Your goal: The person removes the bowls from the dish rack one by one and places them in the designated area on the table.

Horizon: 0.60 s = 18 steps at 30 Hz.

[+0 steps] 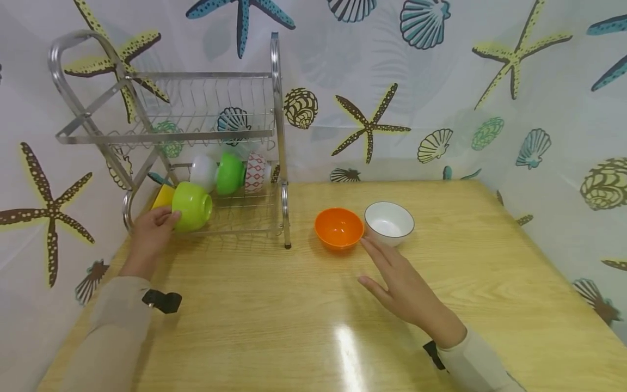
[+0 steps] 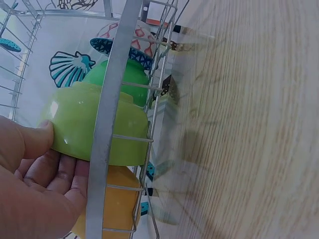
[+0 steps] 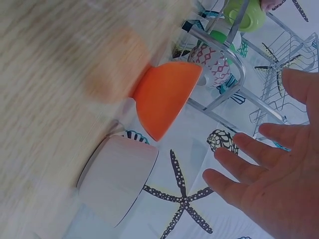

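My left hand (image 1: pixel 152 228) pinches the rim of a lime-green bowl (image 1: pixel 190 207) between thumb and fingers, at the front left of the rack's lower tier. The bowl lies on its side with its foot facing right. Behind it a yellow-orange bowl (image 2: pixel 119 199) is partly hidden. My right hand (image 1: pixel 399 283) hovers over the table with its fingers straight, holding nothing. Just beyond its fingertips, an orange bowl (image 1: pixel 339 228) and a white bowl with a dark rim (image 1: pixel 389 222) stand upright, side by side.
A two-tier metal dish rack (image 1: pixel 284 163) stands at the back left. On its lower tier are a white bowl (image 1: pixel 203 171), a green bowl (image 1: pixel 230 173) and a red-patterned bowl (image 1: pixel 255 172). A patterned cloth (image 1: pixel 313 141) hangs behind the wooden table (image 1: pixel 254 316).
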### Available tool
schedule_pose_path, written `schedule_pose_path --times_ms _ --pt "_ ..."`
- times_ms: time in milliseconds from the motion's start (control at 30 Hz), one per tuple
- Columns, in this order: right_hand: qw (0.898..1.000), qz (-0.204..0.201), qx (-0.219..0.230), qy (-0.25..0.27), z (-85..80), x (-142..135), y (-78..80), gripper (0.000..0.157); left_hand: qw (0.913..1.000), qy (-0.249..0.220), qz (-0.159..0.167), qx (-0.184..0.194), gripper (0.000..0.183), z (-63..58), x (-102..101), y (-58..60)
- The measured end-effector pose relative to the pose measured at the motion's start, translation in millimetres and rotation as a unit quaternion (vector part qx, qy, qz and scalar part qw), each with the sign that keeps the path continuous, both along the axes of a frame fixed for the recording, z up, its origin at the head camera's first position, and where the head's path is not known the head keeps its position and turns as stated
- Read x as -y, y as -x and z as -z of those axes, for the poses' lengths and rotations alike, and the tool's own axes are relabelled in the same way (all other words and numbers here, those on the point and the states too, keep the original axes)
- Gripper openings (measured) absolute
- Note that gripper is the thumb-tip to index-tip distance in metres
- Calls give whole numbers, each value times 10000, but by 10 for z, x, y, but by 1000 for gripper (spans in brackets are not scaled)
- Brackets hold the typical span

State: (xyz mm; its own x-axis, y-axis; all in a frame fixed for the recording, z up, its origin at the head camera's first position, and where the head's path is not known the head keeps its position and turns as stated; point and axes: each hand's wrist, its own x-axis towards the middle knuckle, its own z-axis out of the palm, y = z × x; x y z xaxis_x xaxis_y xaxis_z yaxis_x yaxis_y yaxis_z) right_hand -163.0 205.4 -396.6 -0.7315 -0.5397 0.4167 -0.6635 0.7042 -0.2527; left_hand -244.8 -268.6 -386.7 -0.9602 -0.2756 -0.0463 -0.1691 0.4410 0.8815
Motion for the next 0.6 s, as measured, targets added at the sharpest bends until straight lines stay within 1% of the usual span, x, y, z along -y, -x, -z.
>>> schedule_pose_path --times_ms 167,433,600 --pt "10000 28 50 15 6 -7 -7 70 9996 12 -134 -251 51 7 -58 15" --pt "9998 106 140 -72 -7 -10 -14 71 9982 -279 -214 -488 45 -7 -125 -32" --pt "9998 107 119 -93 -7 -20 -18 70 9980 -135 -238 -573 44 -11 -173 -50"
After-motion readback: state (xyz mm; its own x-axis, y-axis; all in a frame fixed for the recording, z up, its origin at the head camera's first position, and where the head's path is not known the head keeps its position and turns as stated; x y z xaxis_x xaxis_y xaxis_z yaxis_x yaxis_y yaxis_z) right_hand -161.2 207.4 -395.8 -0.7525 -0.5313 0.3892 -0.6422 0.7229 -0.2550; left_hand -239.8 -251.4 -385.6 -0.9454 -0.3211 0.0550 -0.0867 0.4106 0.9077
